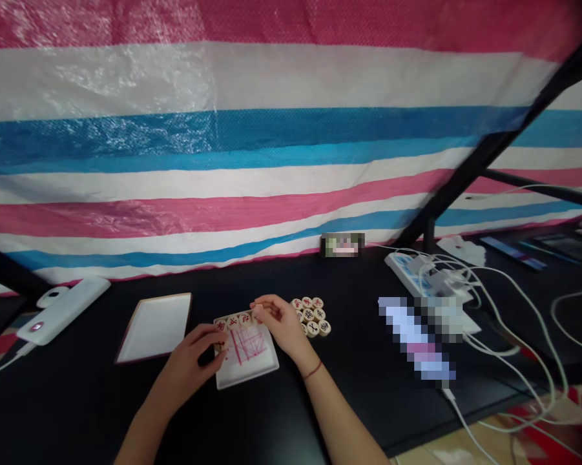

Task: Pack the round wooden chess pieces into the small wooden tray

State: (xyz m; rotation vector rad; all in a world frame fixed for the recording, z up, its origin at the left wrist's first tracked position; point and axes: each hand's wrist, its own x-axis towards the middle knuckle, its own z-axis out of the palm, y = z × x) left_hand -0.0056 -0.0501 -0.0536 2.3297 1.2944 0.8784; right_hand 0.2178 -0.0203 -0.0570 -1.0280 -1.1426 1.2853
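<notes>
A shallow white box [245, 378] lies on the black table, with pink lines drawn on its bottom. Along its far edge stands a row of round Chinese chess pieces [232, 321] with red characters. At the box's left side my left hand [194, 361] is closed, its thumb and fingers on one Chinese chess piece [220, 346]. My right hand [281, 323], with a thin band at the wrist, has its fingers pinched on a piece at the box's far right corner, which they partly cover. Right of this hand, more Chinese chess pieces [309, 314] lie in rows, some hidden behind it.
The box's lid [155, 328] lies to the left. Beyond it is a white device [65, 311] with a cable. On the right are a blurred-out phone [416, 339], a power strip [407, 274] and tangled white cables [533, 323]. Striped sheeting [223, 213] hangs behind.
</notes>
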